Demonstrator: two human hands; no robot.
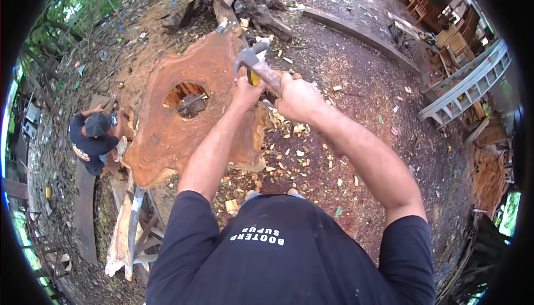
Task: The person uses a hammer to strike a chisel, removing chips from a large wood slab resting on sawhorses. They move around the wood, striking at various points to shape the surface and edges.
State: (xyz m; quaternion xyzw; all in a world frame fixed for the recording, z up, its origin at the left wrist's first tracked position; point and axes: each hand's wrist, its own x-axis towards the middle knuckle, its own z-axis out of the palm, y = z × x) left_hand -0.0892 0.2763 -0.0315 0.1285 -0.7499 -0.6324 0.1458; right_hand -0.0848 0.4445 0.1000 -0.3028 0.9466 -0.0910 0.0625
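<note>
My right hand [298, 99] is closed around the handle of a claw hammer [251, 58], whose metal head is raised over my left hand. Closed beside it, my left hand [248, 91] grips a chisel [253, 77] by its yellow-and-black handle; the blade is mostly hidden by my hands. Both hands are over the right edge of a large reddish-brown wood slab [189, 135]. The slab has an irregular outline and a hollow [186, 100] through its middle, with a dark bar-like piece inside.
A person [94, 138] in a dark cap crouches at the slab's left side. Wood chips [300, 152] litter the ground to its right. Gnarled logs [267, 13] lie beyond it, and a long beam [361, 38] at the far right. A metal ladder [467, 85] leans among stacked wood.
</note>
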